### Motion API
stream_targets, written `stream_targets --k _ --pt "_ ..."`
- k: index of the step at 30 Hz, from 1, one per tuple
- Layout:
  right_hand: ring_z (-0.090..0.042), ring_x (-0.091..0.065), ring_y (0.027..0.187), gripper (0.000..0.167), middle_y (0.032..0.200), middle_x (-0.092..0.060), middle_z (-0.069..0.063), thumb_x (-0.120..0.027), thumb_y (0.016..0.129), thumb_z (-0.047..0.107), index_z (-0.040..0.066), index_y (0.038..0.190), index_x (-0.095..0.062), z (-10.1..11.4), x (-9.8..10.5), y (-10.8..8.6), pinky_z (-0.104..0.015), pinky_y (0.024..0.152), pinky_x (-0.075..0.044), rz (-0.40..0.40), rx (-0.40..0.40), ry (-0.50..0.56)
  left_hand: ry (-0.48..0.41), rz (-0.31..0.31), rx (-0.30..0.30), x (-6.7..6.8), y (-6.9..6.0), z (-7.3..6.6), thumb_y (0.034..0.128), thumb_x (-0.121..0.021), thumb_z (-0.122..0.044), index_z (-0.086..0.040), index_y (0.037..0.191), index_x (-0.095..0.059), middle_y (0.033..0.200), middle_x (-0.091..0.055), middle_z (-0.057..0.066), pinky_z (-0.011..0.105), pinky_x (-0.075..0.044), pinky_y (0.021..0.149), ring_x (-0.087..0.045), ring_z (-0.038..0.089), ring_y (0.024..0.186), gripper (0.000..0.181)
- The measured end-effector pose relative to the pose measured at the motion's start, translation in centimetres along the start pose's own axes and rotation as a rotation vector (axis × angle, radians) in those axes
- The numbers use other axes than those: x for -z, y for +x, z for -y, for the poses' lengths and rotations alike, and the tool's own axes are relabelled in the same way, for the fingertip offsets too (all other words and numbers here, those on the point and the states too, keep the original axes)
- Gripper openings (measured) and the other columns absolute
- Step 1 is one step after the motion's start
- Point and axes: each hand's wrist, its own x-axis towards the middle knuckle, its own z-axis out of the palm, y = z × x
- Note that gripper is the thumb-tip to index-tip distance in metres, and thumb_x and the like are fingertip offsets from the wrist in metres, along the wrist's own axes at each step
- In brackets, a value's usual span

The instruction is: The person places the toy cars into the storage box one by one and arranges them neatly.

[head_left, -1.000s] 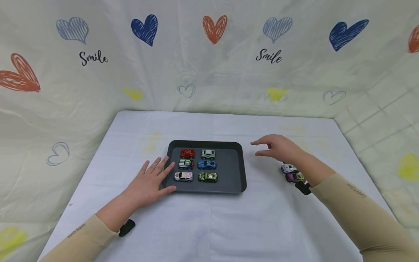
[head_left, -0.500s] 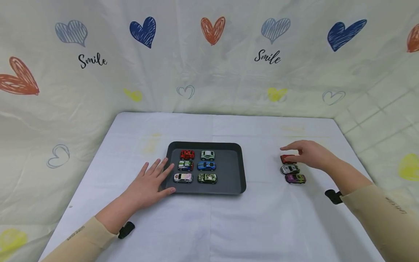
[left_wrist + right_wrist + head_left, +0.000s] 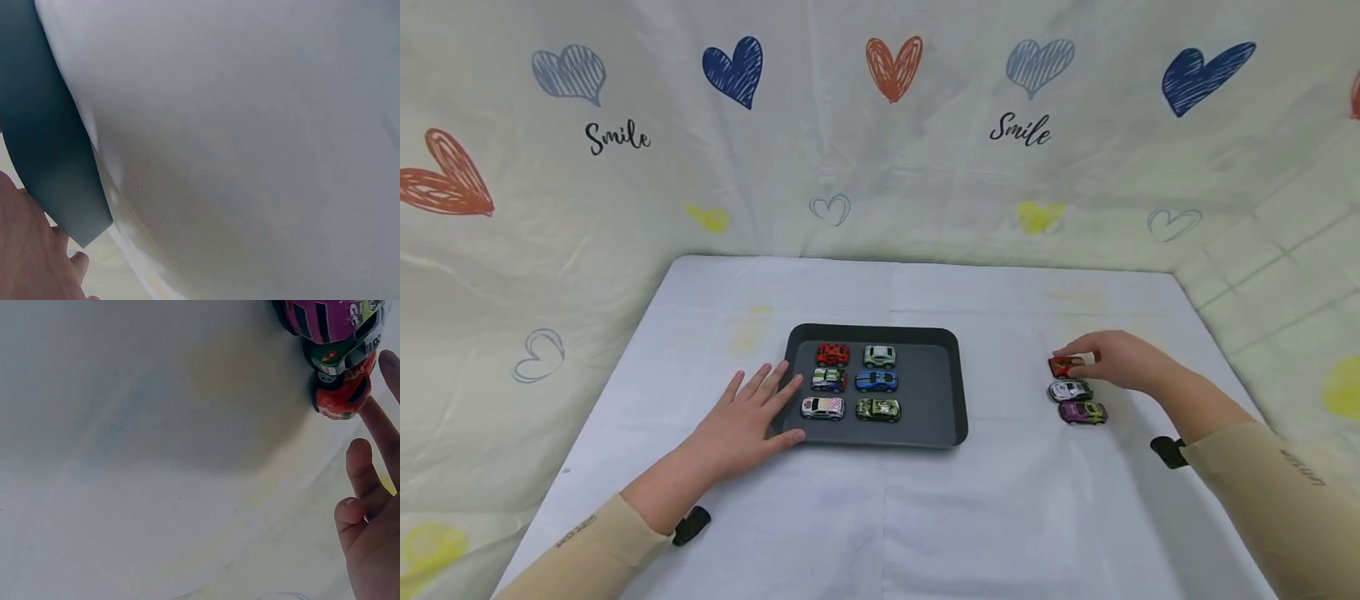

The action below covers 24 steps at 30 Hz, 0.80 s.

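Observation:
At the right, my right hand point(image 3: 1112, 357) has thumb and index finger around a red toy car point(image 3: 1064, 367) and pinches it on the table. A white toy car point(image 3: 1070, 391) and a purple and yellow-green one point(image 3: 1083, 412) stand just below it in the head view. My left hand point(image 3: 737, 429) lies with spread, straight fingers against the left rim of a dark grey tray point(image 3: 928, 392). In the left wrist view the tray's outer wall point(image 3: 53, 144) shows beside the hand. Only part of the right hand point(image 3: 381, 531) is in the right wrist view, by the cars.
Two columns of toy cars stand in the tray's left and middle, among them a red one point(image 3: 832, 355), a blue one point(image 3: 877, 381) and a green camouflage one point(image 3: 878, 409). A white cloth point(image 3: 925, 517) covers the table. A heart-printed curtain point(image 3: 820, 150) hangs behind.
My right hand has moved right, from beside the tray to the red toy car, and its fingers have come around it. The left hand stays at the tray's rim.

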Motion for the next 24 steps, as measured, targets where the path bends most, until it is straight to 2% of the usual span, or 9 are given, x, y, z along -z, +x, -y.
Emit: stream_targets --k 2,4,7,9,11,13,16,18,24 --pt "-0.027 -0.06 0.098 0.039 0.129 -0.063 -0.019 -0.074 0.091 0.026 0.016 0.128 -0.07 -0.2 -0.2 0.1 -0.042 0.077 -0.051 0.007 0.001 -0.004 0.002 0.0 -0.003 0.0 0.0 0.0 0.0926 -0.045 -0.071 -0.022 0.16 -0.022 0.166 -0.011 0.006 0.058 -0.006 0.12 -0.01 0.033 0.152 0.087" --pt "-0.023 -0.058 0.088 0.04 0.128 -0.063 -0.019 -0.073 0.091 0.025 0.015 0.129 -0.069 -0.4 -0.3 0.2 -0.037 0.071 -0.049 0.016 -0.006 -0.001 0.004 0.0 -0.003 -0.1 0.0 0.0 0.0923 -0.043 -0.073 -0.022 0.16 -0.022 0.166 -0.01 0.006 0.058 -0.005 0.12 -0.01 0.032 0.152 0.087" --pt "-0.018 -0.049 0.074 0.042 0.107 -0.067 -0.015 -0.072 0.092 0.024 0.014 0.132 -0.066 -0.7 -0.5 0.4 -0.032 0.06 -0.041 0.038 -0.021 0.009 0.004 0.0 -0.002 -0.2 0.0 0.1 0.0918 -0.04 -0.075 -0.022 0.16 -0.022 0.166 -0.01 0.005 0.058 -0.004 0.12 -0.009 0.032 0.152 0.088" --pt "-0.018 -0.044 0.068 0.044 0.09 -0.063 -0.009 -0.072 0.092 0.023 0.013 0.135 -0.064 -0.8 -0.6 0.4 -0.031 0.056 -0.039 0.051 -0.034 0.018 0.001 0.002 -0.002 -0.2 0.1 0.1 0.0916 -0.04 -0.076 -0.022 0.16 -0.022 0.166 -0.01 0.005 0.057 -0.003 0.12 -0.008 0.032 0.152 0.088" --pt "-0.018 -0.043 0.067 0.046 0.08 -0.055 -0.004 -0.071 0.092 0.022 0.012 0.136 -0.063 -0.8 -0.6 0.5 -0.032 0.054 -0.038 0.06 -0.043 0.02 0.004 0.004 -0.002 -0.2 0.1 0.1 0.0915 -0.039 -0.076 -0.022 0.16 -0.022 0.166 -0.01 0.005 0.057 -0.003 0.12 -0.008 0.031 0.152 0.089" --pt "-0.019 -0.044 0.069 0.046 0.085 -0.059 -0.005 -0.071 0.092 0.022 0.012 0.136 -0.063 -0.8 -0.7 0.5 -0.032 0.055 -0.039 0.052 -0.039 0.02 0.007 0.008 -0.002 -0.2 0.1 0.1 0.0916 -0.04 -0.076 -0.022 0.16 -0.022 0.166 -0.01 0.005 0.057 -0.003 0.12 -0.008 0.031 0.152 0.089" --pt "-0.02 -0.049 0.075 0.046 0.104 -0.067 -0.011 -0.073 0.09 0.023 0.012 0.134 -0.064 -1.1 -0.8 0.9 -0.033 0.06 -0.042 0.023 -0.015 0.015 0.019 0.01 -0.003 0.0 0.2 0.1 0.0918 -0.04 -0.075 -0.022 0.16 -0.022 0.166 -0.01 0.005 0.058 -0.005 0.12 -0.008 0.031 0.152 0.088" --pt "-0.022 -0.053 0.082 0.046 0.116 -0.067 -0.014 -0.074 0.089 0.025 0.012 0.133 -0.065 -1.3 -0.9 1.2 -0.036 0.065 -0.046 0.007 -0.001 0.012 0.016 0.012 -0.002 0.0 0.2 0.1 0.0918 -0.04 -0.075 -0.022 0.16 -0.022 0.166 -0.01 0.006 0.058 -0.004 0.12 -0.008 0.031 0.152 0.088" --pt "-0.031 -0.057 0.096 0.046 0.121 -0.066 -0.014 -0.076 0.088 0.03 0.012 0.13 -0.067 -1.0 -0.4 1.6 -0.045 0.076 -0.05 -0.01 -0.017 0.037 0.005 0.014 0.0 0.0 0.1 0.1 0.092 -0.041 -0.074 -0.021 0.16 -0.023 0.166 -0.011 0.006 0.057 -0.004 0.12 -0.008 0.032 0.152 0.088"
